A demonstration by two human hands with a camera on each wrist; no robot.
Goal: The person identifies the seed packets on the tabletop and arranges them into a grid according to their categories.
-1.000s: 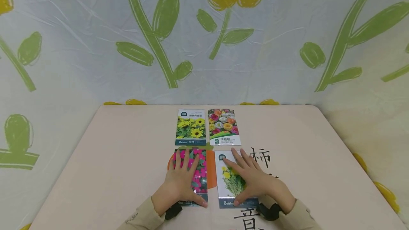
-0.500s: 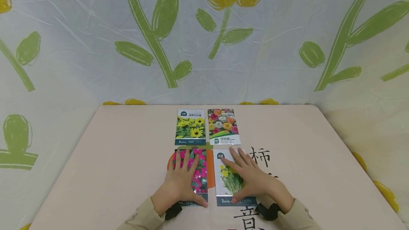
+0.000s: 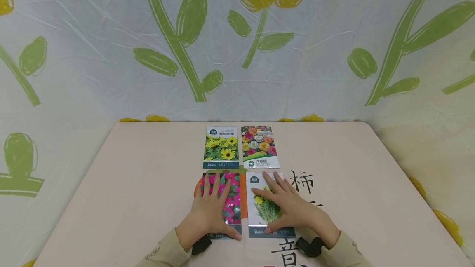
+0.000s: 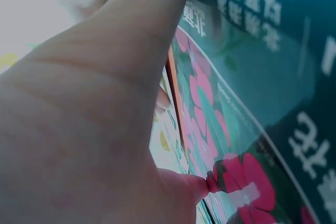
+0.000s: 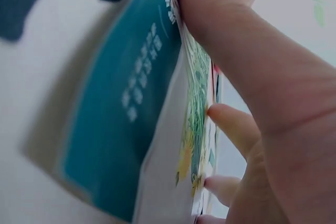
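With fingers spread, my left hand (image 3: 209, 211) rests on a seed packet printed with pink flowers (image 3: 233, 205), covering its left part. To its right lies a white seed packet with yellow flowers (image 3: 257, 213), a narrow gap between the two. My right hand (image 3: 293, 209) presses this one flat, fingers splayed over its upper right and thumb on the dark bottom band. In the right wrist view the thumb and fingertips touch the yellow-flower packet (image 5: 173, 129). The left wrist view shows a finger on the pink-flower packet (image 4: 231, 114) front.
Behind the hands, a sunflower seed packet (image 3: 221, 147) and a packet with multicoloured blooms (image 3: 259, 145) lie side by side. All lie on a pale pink table mat (image 3: 148, 168) with dark written characters (image 3: 302, 180). A flower-printed cloth (image 3: 304, 85) hangs behind.
My right hand has slid the yellow-flower packet left and slightly away from me, narrowing its gap to the pink-flower packet. The left hand has stayed in place.
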